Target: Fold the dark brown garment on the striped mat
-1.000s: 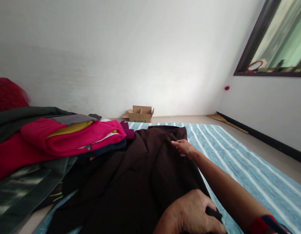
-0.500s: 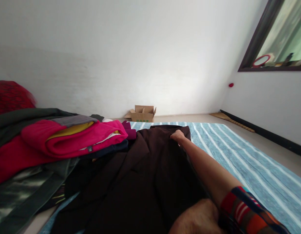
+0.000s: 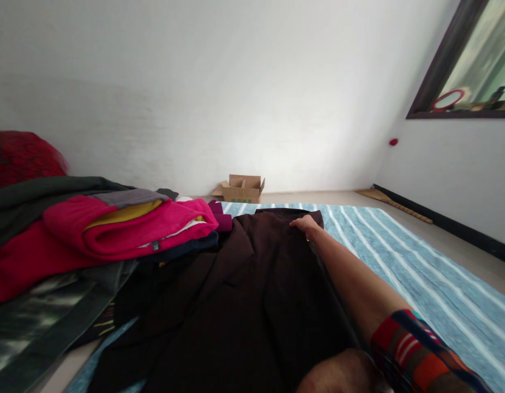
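Right hand (image 3: 307, 225) pinches the dark garment (image 3: 244, 295) between fingers (image 3: 298, 222); left hand (image 3: 342, 372), I cannot tell.

The piece of clothing (image 3: 236, 322) lies on the bed sheet (image 3: 379, 245), with a pile of clothes (image 3: 125, 226) on its left. Behind it, past the far end of the sheet, a cardboard box (image 3: 241, 193) sits near the wall (image 3: 236, 98). Up on the right, a mirror (image 3: 449, 100) stands on the window ledge (image 3: 461, 114).

Left hand (image 3: 340, 374) cut off by the bottom edge, its grip hidden, and window (image 3: 479, 60) cropped at right.
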`<control>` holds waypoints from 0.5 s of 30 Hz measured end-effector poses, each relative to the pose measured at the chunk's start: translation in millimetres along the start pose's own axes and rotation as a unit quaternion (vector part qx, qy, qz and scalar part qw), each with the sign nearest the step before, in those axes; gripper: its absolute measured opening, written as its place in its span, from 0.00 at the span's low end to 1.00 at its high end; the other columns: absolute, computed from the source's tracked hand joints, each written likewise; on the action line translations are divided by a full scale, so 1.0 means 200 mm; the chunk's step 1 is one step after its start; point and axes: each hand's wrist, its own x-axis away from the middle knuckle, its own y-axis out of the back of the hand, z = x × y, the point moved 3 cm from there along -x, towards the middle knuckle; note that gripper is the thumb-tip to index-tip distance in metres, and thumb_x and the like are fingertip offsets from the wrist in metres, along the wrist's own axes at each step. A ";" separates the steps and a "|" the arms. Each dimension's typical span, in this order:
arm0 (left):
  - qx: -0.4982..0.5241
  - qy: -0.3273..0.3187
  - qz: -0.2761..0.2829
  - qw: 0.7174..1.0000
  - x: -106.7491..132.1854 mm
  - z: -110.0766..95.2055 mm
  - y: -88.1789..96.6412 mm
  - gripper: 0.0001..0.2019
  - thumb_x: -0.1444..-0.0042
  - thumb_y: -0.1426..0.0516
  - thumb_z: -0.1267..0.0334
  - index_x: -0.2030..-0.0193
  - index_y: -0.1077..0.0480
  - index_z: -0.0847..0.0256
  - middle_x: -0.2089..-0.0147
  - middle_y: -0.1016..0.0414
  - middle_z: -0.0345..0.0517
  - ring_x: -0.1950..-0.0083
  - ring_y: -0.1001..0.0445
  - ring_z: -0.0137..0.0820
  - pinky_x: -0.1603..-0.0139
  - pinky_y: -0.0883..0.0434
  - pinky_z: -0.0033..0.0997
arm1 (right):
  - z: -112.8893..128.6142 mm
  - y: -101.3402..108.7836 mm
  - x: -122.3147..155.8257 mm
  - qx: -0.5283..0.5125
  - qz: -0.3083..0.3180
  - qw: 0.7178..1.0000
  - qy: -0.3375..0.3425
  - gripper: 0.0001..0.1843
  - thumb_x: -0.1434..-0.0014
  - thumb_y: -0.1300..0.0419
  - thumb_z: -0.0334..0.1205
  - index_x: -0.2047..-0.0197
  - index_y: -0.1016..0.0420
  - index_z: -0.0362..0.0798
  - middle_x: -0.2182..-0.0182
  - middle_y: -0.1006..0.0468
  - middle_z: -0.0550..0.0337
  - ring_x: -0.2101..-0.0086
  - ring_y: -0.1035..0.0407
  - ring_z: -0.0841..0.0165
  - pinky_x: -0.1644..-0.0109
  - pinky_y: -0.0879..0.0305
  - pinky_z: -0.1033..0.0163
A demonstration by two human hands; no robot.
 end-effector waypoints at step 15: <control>-0.052 -0.005 -0.056 0.997 0.07 -0.10 0.04 0.12 0.43 0.45 0.58 0.56 0.31 0.63 0.59 0.28 0.44 0.62 0.28 0.31 0.64 0.29 0.32 | -0.07 0.04 -0.04 -0.094 -0.017 0.995 0.020 0.17 0.39 0.45 0.43 0.49 0.34 0.44 0.54 0.30 0.54 0.58 0.32 0.66 0.57 0.32 0.55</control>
